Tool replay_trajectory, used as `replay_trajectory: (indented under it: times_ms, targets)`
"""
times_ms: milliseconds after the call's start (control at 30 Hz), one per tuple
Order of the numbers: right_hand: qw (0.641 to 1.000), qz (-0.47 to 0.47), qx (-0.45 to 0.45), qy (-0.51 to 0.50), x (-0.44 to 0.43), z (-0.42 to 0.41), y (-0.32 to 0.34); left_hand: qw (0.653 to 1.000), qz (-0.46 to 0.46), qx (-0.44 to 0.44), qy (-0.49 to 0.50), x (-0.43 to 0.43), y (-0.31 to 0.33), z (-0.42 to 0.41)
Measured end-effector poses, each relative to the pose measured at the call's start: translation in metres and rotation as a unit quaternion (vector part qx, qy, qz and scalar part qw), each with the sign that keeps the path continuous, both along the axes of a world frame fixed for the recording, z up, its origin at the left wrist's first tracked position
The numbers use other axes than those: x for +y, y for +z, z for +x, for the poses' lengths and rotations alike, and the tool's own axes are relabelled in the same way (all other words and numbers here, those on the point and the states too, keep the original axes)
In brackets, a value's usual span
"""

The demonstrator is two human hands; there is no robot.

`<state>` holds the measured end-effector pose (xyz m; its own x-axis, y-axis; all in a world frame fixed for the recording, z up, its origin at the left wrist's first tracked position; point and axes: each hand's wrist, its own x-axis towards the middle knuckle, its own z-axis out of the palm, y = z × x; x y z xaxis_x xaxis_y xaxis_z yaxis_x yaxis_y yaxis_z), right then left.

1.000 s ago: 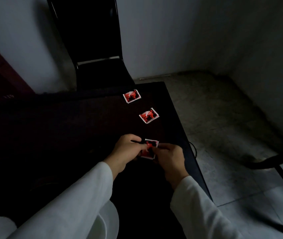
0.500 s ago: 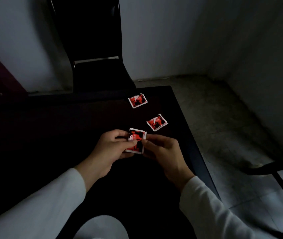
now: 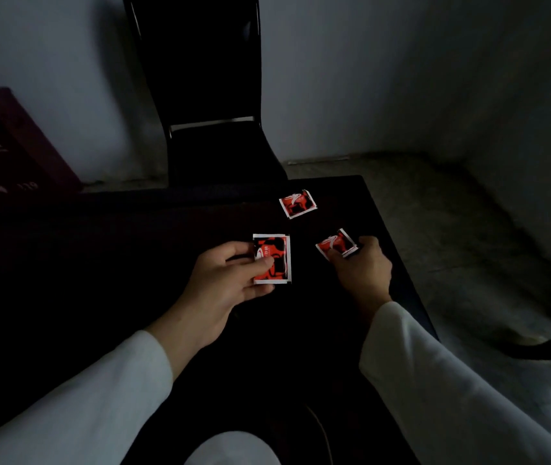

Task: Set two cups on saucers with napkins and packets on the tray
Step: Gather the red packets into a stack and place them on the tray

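- left hand (image 3: 223,280) pinches one packet (image 3: 276,263) by its left edge, over the table (image 3: 133,246), mid-scene
- right hand (image 3: 363,273) grips second packet (image 3: 334,244) near the table's right edge; best to lift it flat, no crumpling
- third packet (image 3: 297,203) lies loose, farther back
- count: three packets, two hands; tray, cups not in view

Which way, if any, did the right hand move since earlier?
Yes. The right hand left the held packet and went right, onto the middle packet.
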<state>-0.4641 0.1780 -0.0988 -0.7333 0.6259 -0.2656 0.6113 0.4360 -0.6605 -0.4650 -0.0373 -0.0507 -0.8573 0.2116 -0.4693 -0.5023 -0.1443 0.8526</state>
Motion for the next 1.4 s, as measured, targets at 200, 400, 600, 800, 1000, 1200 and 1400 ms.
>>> replay_trajectory:
  times_ms: [200,400,600,800,1000,1200,1400]
  targets:
    - [0.993,-0.066,0.077,-0.060,-0.010,0.003,0.004,0.999,0.006,-0.006,0.034,-0.010,0.002,-0.003]
    - [0.936,-0.298,0.174,-0.070,-0.029,0.011,0.025,0.999,0.015,-0.013,0.041,-0.016,0.001,-0.002]
    - [0.879,-0.421,0.219,0.049,-0.052,0.014,0.041,0.998,0.020,-0.026,0.049,-0.013,-0.001,-0.004]
    - [0.945,-0.227,0.207,0.116,-0.062,0.013,0.031,0.999,0.033,-0.007,0.015,-0.007,-0.001,-0.005]
    - [0.959,-0.164,0.177,0.146,-0.057,0.001,0.028,1.000,0.027,0.003,0.014,-0.013,-0.008,-0.014]
    - [0.983,0.008,0.170,0.064,-0.039,-0.035,0.007,0.999,0.032,0.009,0.040,-0.015,-0.016,-0.028]
    - [0.993,0.106,-0.023,0.036,-0.026,-0.079,-0.023,0.998,0.036,0.007,0.041,-0.012,-0.025,-0.037]
